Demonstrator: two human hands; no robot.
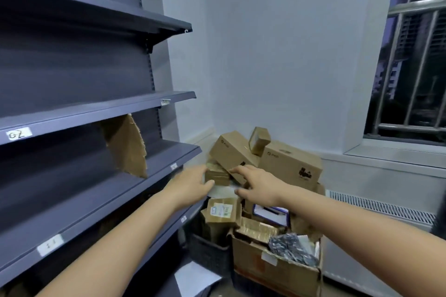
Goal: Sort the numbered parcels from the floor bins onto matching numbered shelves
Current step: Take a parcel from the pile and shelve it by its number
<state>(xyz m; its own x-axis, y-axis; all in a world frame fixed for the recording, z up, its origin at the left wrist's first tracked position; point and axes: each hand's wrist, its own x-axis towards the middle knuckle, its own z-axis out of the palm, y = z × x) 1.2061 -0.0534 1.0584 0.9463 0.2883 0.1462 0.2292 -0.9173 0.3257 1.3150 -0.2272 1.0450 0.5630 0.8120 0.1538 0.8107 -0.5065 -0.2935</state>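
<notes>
The left hand (193, 182) grips the left end of a small brown parcel (218, 176), fingers curled over its top edge and thumb below. The right hand (255, 184) reaches in from the right, fingers spread and only loosely bent, fingertips at or just beside the parcel's right end; actual contact cannot be confirmed. The parcel sits on top of the pile, beside the right end of the shelves (101, 113) and partly under a larger cardboard box (233, 152) that leans over it.

Recommended procedure: close both hands on opposite ends before lifting. Draw the parcel toward the near side and clear of the leaning box, which is likely to slide once its support is removed. Read the parcel's number before choosing a shelf; no number is legible here.

Both forearms extend forward and slightly inward, wrists nearly level, palms facing each other across the parcel. More parcels fill the carton (277, 270) and the dark bin (208, 253) on the floor below.
</notes>
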